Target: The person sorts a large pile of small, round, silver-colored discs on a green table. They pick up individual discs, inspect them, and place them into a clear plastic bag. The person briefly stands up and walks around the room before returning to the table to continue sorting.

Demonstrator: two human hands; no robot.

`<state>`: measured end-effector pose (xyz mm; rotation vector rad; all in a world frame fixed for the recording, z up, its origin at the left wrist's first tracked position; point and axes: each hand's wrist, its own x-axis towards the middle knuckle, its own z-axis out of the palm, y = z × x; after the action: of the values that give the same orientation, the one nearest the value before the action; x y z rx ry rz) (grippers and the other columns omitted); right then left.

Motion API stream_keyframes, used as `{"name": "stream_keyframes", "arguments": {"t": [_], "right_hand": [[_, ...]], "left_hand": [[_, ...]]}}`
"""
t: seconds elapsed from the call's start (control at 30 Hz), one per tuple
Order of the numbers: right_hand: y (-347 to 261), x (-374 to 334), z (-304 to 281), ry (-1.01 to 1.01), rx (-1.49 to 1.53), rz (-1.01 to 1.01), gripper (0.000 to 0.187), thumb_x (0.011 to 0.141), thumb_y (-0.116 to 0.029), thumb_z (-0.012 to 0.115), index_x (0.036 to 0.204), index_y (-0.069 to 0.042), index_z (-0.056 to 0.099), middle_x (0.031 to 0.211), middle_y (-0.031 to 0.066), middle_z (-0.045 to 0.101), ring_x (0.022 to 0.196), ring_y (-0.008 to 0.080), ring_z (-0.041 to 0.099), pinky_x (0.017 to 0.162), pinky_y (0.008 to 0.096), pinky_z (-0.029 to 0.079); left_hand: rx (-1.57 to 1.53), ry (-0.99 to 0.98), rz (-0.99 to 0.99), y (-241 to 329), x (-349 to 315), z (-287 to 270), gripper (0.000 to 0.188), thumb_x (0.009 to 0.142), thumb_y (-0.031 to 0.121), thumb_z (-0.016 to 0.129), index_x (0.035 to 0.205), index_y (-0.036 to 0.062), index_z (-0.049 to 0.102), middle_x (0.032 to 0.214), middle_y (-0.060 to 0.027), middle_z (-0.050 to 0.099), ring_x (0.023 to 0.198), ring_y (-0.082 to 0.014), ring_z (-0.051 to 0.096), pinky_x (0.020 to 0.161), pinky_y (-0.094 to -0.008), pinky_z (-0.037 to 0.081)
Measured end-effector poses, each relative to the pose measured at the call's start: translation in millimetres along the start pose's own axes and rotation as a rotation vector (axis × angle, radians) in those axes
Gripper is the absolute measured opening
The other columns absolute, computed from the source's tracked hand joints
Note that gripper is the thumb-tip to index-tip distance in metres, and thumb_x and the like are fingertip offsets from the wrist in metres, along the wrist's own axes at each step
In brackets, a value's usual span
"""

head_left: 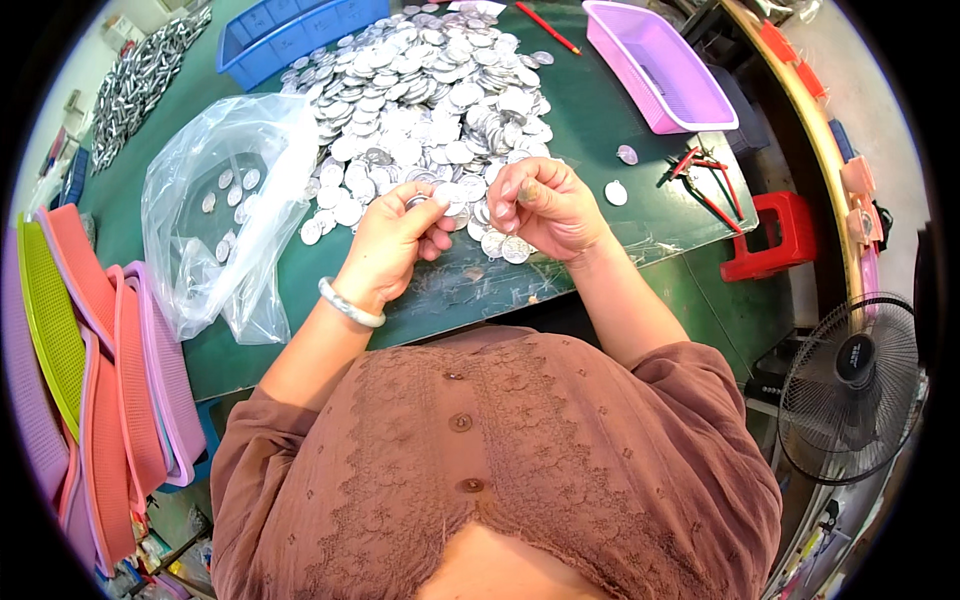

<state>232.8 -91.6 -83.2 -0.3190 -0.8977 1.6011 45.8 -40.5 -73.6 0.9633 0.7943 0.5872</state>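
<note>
Between the thumb and fingers of my left hand [390, 240] is a round silver metal disc [449, 196], with the edge of another showing by the fingers. Just to its right, my right hand [555, 215] is closed, thumb pressed toward the curled fingers; whatever it may pinch is too small to make out. Both hands are over the near edge of a large heap of silver discs [420, 85]. Left of the heap lies a clear plastic bag [178, 190] with several discs in it. Two loose discs, one of them a pale disc [616, 193], lie to the right.
The green table [600, 110] also bears a blue bin [300, 45], a purple basket [660, 65], a red pencil [548, 28], red-handled pliers [705, 185] and a pile of metal pieces [140, 90]. Stacked baskets [90, 400] flank me left; a red stool [775, 235] and fan [850, 390] right.
</note>
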Motion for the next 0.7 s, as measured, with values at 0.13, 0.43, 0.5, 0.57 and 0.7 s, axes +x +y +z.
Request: {"name": "stream_keyframes", "arguments": {"t": [0.13, 0.43, 0.5, 0.57, 0.7], "right_hand": [[-4.5, -1.2, -0.2, -0.088, -0.067, -0.053, 0.015, 0.08, -0.012, 0.057, 0.084, 0.002, 0.06, 0.079, 0.0108, 0.058, 0.067, 0.0154, 0.052, 0.059, 0.0259, 0.042], [-7.0, -3.2, -0.8, -0.163, -0.117, -0.135, 0.017, 0.081, -0.016, 0.056, 0.089, -0.002, 0.061, 0.082, 0.0143, 0.054, 0.066, 0.0171, 0.05, 0.059, 0.0277, 0.04], [-7.1, -4.1, -1.1, -0.165, -0.112, -0.135, 0.017, 0.081, -0.016, 0.057, 0.089, -0.002, 0.062, 0.083, 0.0145, 0.054, 0.066, 0.0173, 0.05, 0.059, 0.0278, 0.04], [-8.2, -4.8, -0.6, -0.148, -0.089, -0.12, 0.016, 0.079, -0.014, 0.059, 0.087, -0.001, 0.062, 0.083, 0.0148, 0.055, 0.067, 0.0184, 0.05, 0.059, 0.029, 0.041], [-9.6, -6.5, -0.6, -0.139, -0.106, -0.11, 0.017, 0.076, -0.014, 0.062, 0.085, 0.001, 0.063, 0.082, 0.0153, 0.056, 0.067, 0.0192, 0.051, 0.059, 0.0294, 0.042]], "left_hand": [[0.012, -0.005, 0.005, 1.2, -2.1, 0.5, 0.011, 0.083, 0.014, 0.054, 0.089, 0.0046, 0.054, 0.067, -0.0007, 0.057, 0.052, -0.006, 0.051, 0.044, -0.0162, 0.038], [0.017, -0.009, 0.011, 2.9, -2.8, 1.5, 0.01, 0.083, 0.013, 0.054, 0.089, 0.005, 0.053, 0.067, -0.0011, 0.057, 0.051, -0.0066, 0.051, 0.043, -0.0166, 0.037], [0.021, -0.014, 0.008, 3.5, -3.0, 2.2, 0.01, 0.083, 0.013, 0.054, 0.089, 0.0051, 0.053, 0.067, -0.0012, 0.057, 0.051, -0.0066, 0.051, 0.043, -0.0166, 0.037], [0.021, -0.024, 0.006, 3.1, -2.7, 1.2, 0.01, 0.083, 0.013, 0.054, 0.089, 0.0051, 0.053, 0.067, -0.0012, 0.057, 0.051, -0.0065, 0.051, 0.043, -0.0165, 0.037], [0.018, -0.017, 0.01, 1.5, -1.6, 0.4, 0.01, 0.083, 0.013, 0.054, 0.09, 0.0052, 0.053, 0.067, -0.0013, 0.057, 0.051, -0.0065, 0.051, 0.043, -0.0164, 0.037]]}}
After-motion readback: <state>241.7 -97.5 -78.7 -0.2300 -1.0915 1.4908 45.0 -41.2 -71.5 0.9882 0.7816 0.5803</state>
